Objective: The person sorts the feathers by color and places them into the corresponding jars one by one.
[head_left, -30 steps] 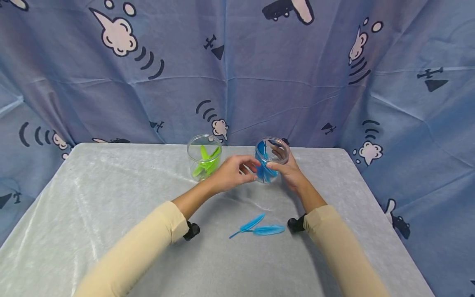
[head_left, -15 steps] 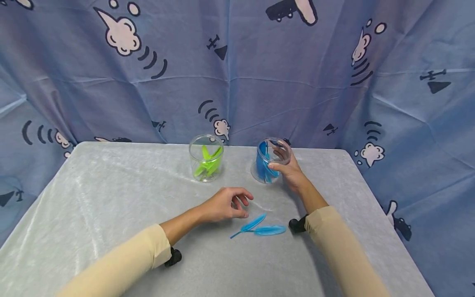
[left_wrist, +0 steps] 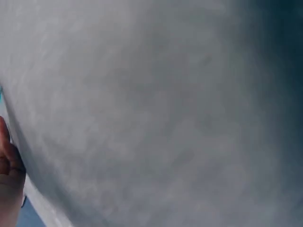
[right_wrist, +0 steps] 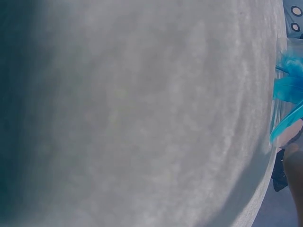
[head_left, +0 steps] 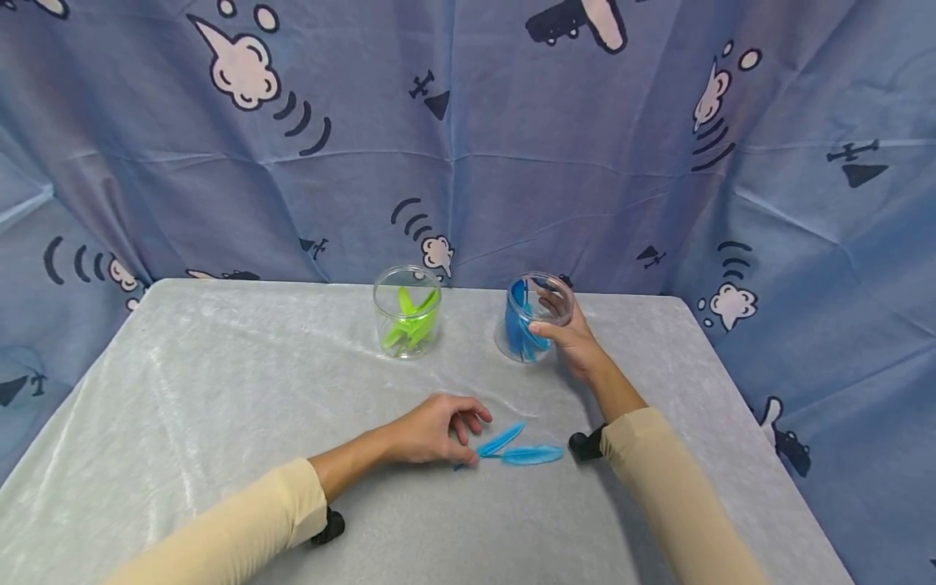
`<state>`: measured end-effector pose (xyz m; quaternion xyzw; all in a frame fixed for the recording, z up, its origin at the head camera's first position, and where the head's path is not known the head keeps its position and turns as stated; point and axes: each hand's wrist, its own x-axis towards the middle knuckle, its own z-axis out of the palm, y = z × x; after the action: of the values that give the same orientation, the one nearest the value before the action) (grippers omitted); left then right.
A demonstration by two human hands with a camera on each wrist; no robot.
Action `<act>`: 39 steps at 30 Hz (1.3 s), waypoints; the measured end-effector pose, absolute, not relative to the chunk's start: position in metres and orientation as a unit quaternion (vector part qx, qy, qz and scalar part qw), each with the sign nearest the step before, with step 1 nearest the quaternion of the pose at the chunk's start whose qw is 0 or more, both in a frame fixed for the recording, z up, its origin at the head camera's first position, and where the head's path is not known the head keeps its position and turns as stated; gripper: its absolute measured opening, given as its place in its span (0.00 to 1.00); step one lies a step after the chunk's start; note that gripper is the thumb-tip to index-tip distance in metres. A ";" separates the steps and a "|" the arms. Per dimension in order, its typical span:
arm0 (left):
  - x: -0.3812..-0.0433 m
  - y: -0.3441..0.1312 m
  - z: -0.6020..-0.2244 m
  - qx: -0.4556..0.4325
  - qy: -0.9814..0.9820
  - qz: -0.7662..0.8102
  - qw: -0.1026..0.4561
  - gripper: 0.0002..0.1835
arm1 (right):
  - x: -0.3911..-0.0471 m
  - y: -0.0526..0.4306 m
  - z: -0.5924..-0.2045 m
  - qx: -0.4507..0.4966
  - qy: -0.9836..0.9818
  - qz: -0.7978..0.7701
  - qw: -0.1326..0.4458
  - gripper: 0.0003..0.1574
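Note:
Two blue feathers [head_left: 531, 455] lie on the table in the head view, their quill ends crossing. My left hand [head_left: 433, 431] is low over those quill ends, fingers loosely bent with a gap between thumb and fingers; the thumb tip overlaps a quill. My right hand [head_left: 579, 341] grips a clear plastic jar [head_left: 517, 341] from its right side, thumb in front and fingers behind. Several blue feathers [head_left: 521, 321] stand inside that jar. In the right wrist view, the jar's blue feathers [right_wrist: 289, 90] show at the right edge beside part of my hand.
A second clear jar [head_left: 383, 321], holding several green feathers [head_left: 411, 321], stands to the left of the held one. A pale grey cloth [head_left: 256, 390] covers the table. Behind it hangs a blue patterned curtain [head_left: 512, 203].
My left hand has moved from beside the blue-feather jar down toward me, to the quill ends of the two loose feathers. The right hand stays on its jar.

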<state>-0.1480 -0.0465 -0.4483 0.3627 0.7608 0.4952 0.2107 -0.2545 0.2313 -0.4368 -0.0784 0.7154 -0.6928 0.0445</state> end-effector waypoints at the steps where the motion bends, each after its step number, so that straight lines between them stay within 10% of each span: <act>1: -0.147 -0.047 -0.449 0.363 0.762 0.492 0.212 0.26 | -0.254 0.231 -0.437 -0.076 0.716 -0.692 0.046 0.54; 39: -0.150 -0.048 -0.449 0.368 0.781 0.467 0.191 0.21 | -0.255 0.231 -0.439 -0.077 0.707 -0.702 0.048 0.53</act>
<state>-0.1498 -0.0479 -0.4494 0.3676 0.7811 0.4673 0.1907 -0.2555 0.2314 -0.4387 -0.0768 0.7066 -0.7018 0.0481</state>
